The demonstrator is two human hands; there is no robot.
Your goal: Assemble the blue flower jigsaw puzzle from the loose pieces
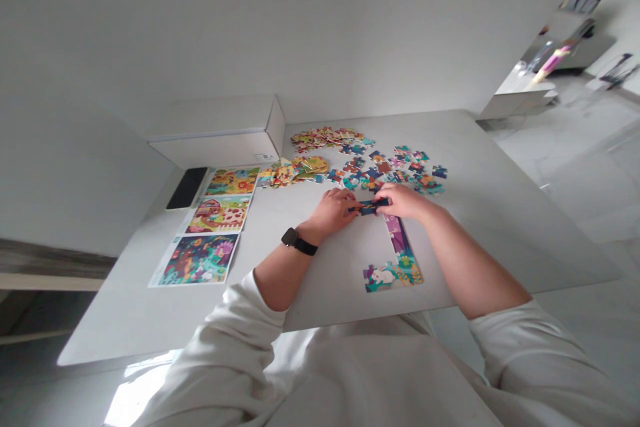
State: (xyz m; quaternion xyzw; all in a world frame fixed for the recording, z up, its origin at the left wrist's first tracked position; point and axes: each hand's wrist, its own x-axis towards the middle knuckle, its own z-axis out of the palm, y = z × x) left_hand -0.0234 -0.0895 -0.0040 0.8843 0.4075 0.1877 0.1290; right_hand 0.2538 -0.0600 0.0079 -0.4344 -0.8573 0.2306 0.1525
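1. Two forearms of mine slant in over the bench (500,213): the left forearm (280,273) points toward 1 o'clock, the right forearm (475,267) toward 11, both bare below pushed-up white sleeves (240,337).
2. My left hand (334,210) lies low, knuckles up and fingers bent, thumb and fingertips pinching the 9 o'clock end of a dark blue puzzle strip (369,207).
3. My right hand (400,200) grips that strip's 3 o'clock end, fingers curled and wrist turned inward.
4. So the strip lies flat between my hands, near the joined puzzle section (400,253), which runs down toward 5 o'clock and turns at its foot toward a white rabbit.
5. My right hand covers the corner where strip and purple column come together; I cannot tell whether they interlock.
6. Fingers also hide both ends of the strip, so its piece count is unclear.
7. Loose pieces (400,163) spread around 12 to 1 o'clock, the nearest partly behind my right hand; overlaps in the yellow-red pile (325,139) near 11 hide many shapes.
8. Print on the white box (215,147) at 10 o'clock is too small to read.
9. Far off at 2 o'clock, household clutter (555,63) is blurred; my sleeves run out of view below.
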